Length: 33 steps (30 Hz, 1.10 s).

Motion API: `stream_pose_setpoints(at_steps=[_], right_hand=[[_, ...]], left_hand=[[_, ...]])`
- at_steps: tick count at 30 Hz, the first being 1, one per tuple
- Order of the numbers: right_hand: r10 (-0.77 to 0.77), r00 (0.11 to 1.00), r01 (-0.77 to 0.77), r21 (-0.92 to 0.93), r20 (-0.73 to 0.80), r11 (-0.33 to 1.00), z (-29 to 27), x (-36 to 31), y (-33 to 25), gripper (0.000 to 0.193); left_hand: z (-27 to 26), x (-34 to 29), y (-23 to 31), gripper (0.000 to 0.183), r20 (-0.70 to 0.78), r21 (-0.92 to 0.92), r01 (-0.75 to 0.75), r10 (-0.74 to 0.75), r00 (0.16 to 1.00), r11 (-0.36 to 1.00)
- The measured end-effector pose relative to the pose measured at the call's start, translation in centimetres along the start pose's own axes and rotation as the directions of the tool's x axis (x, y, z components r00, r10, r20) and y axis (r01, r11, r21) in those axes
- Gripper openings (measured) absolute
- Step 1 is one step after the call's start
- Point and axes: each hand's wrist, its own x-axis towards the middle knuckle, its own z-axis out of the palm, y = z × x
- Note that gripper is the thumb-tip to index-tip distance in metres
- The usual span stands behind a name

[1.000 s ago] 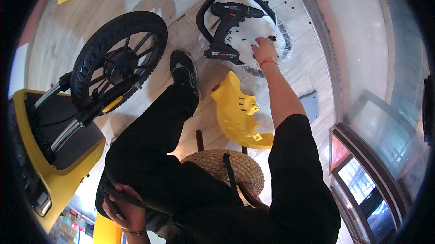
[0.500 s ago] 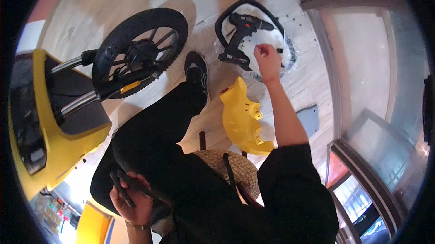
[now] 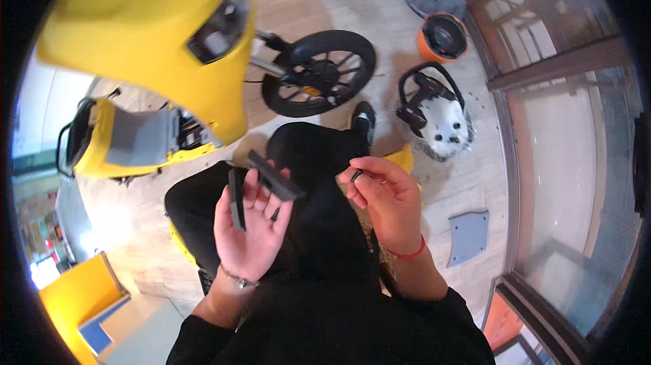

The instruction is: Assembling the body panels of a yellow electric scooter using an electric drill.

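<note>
In front of my lap, my left hand [image 3: 254, 236] lies palm up. One black flat bar [image 3: 277, 178] lies across its fingertips and a second, narrower black strip [image 3: 236, 199] rests against the thumb. A small dark piece [image 3: 274, 214], perhaps a screw, shows by its fingers. To the right, my right hand [image 3: 390, 205] pinches a small black part [image 3: 357, 175] between thumb and fingertips; its exact kind is too small to tell. The two hands are apart. Behind the right hand, a yellow curved panel [image 3: 401, 160] is partly hidden.
A yellow scooter body [image 3: 149, 32] with its front wheel [image 3: 322, 73] stands ahead left. Ahead right, a cordless drill [image 3: 415, 110] lies on white wrapped material with a black frame [image 3: 428, 66]. Beyond is an orange bucket [image 3: 428, 46]. A grey plate [image 3: 468, 236] lies near the glass door [image 3: 559, 148].
My right hand has come back from beside the drill and now pinches a small black part. My left hand has risen and turned palm up with its black pieces. The view has shifted left.
</note>
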Motion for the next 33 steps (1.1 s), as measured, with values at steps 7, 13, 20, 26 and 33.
stream_pose_setpoints(at_steps=[7, 13, 20, 26, 33], right_hand=[[0.204, 0.969, -0.234, 0.252, 0.137, 0.939, 7.5, -2.8, 2.7, 0.021], [0.071, 0.985, -0.057, -0.094, 0.158, 0.994, 11.4, -5.3, 3.9, 0.017], [-0.324, 0.870, 0.485, -0.527, 0.372, 0.698, 13.6, -6.0, 5.6, 0.025], [-0.336, 0.884, 0.468, -0.633, 0.326, 0.617, 14.9, -6.3, 5.8, 0.024], [-0.212, 0.936, 0.348, -0.664, 0.280, 0.662, 15.3, -5.9, 5.3, 0.020]], left_hand=[[-0.4, -4.6, 2.8, 0.044, 0.203, -0.145, -0.090, 0.118, 0.972, 0.985], [-1.2, -7.3, 3.6, 0.049, 0.256, -0.247, -0.102, 0.167, 0.952, 0.964], [-2.0, -8.8, 4.0, 0.054, 0.253, -0.260, -0.166, 0.233, 0.939, 0.951], [-2.2, -8.9, 4.2, 0.059, 0.292, -0.109, -0.252, 0.274, 0.917, 0.962], [-2.6, -8.6, 4.2, 0.062, 0.267, -0.031, -0.280, 0.278, 0.923, 0.959]])
